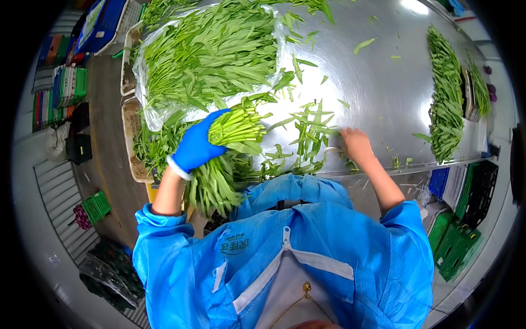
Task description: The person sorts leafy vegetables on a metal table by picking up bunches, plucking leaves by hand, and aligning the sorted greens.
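My left hand (196,143), in a blue glove, is wrapped round a bunch of leafy greens (239,125). Its cut stems point up and right, while the leaves hang down over the table's front edge. My bare right hand (357,145) is above the metal table (378,104) near that edge, beside scattered loose leaves (311,129). Motion blurs its fingers, so whether they hold anything is unclear. Between the hands, more loose greens lie along the edge.
A large pile of greens (219,52) on clear plastic fills the table's left part. Bundled greens (445,93) line its right end. Crates (131,126) with greens stand at left. Green crates (455,244) are on the floor at right.
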Action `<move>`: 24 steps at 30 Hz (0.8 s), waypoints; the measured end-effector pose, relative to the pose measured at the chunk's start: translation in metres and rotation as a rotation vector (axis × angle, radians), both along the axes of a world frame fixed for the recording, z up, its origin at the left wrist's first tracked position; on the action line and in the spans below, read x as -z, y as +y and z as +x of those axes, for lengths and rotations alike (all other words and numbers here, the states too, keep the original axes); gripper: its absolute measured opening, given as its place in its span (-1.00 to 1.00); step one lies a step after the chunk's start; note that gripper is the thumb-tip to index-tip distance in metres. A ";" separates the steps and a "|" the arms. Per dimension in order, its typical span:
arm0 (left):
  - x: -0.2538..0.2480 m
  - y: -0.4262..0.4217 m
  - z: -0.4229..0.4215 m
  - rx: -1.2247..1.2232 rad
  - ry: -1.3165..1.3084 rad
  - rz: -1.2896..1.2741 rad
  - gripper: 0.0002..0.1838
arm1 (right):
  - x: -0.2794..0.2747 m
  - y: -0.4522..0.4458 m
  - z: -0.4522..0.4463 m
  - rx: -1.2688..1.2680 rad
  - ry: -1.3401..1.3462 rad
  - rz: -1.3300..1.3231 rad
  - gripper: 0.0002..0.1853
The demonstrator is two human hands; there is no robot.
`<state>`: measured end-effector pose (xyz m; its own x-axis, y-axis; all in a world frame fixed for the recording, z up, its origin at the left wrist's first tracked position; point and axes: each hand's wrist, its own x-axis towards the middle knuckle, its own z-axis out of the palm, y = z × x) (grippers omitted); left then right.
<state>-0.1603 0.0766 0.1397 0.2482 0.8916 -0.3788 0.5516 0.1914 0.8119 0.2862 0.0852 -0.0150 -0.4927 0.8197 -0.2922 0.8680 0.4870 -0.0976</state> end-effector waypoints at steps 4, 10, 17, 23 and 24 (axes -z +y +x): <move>0.045 -0.013 0.028 -0.060 -0.270 -0.112 -0.19 | 0.052 -0.053 0.051 0.100 -0.207 0.147 -0.77; 0.089 -0.030 0.068 -0.411 -0.628 -0.398 -0.42 | -0.012 -0.069 0.024 0.404 0.387 -0.176 -0.77; 0.088 -0.037 0.087 -0.489 -0.724 -0.453 -0.51 | -0.093 -0.058 -0.090 -0.039 0.640 -0.016 -0.60; 0.089 -0.053 0.092 -0.502 -0.660 -0.495 -0.57 | -0.079 -0.049 -0.121 -0.072 0.601 -0.048 -0.65; 0.089 -0.055 0.092 -0.489 -0.643 -0.467 -0.57 | -0.075 -0.050 -0.121 -0.069 0.614 -0.059 -0.66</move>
